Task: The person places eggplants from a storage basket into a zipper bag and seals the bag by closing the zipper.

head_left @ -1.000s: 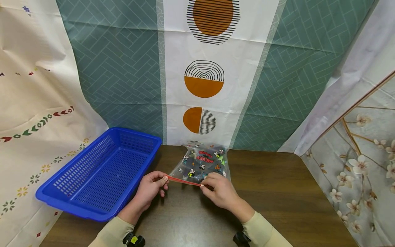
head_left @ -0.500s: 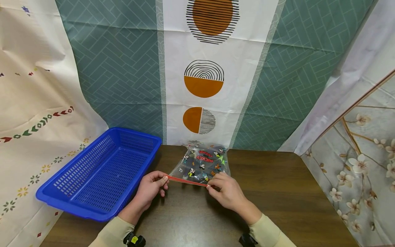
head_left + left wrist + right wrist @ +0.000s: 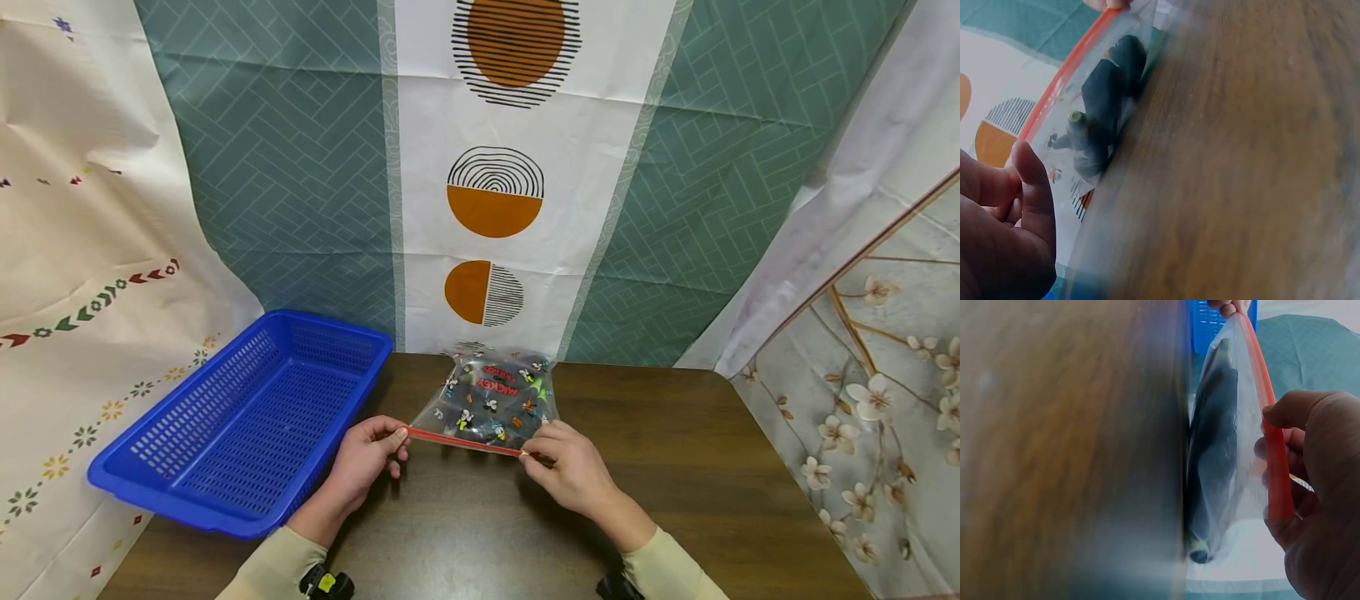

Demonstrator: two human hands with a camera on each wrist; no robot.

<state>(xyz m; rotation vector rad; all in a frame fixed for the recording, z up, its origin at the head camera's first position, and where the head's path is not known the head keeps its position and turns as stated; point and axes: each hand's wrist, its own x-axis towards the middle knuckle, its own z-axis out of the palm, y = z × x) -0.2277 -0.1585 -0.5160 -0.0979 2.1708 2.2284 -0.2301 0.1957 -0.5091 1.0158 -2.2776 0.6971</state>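
Observation:
A clear zipper bag with cartoon prints and a red zip strip lies towards the back middle of the table. Several dark, elongated items show through its plastic, one with a pale green end. At the strip's left end, my left hand pinches it between thumb and finger. My right hand pinches the same strip near its right end, where a small whitish bit shows at the fingertips. In the right wrist view, the thumb presses on the red strip with the other fingers behind it.
A blue perforated plastic basket stands on the left, close beside my left forearm. Patterned cloth hangs behind the brown wooden table, and a flowered cloth borders its right side.
My right hand has slid rightward along the red strip, from about its middle towards its right end, exposing more of it. The left hand has stayed in place on the left end.

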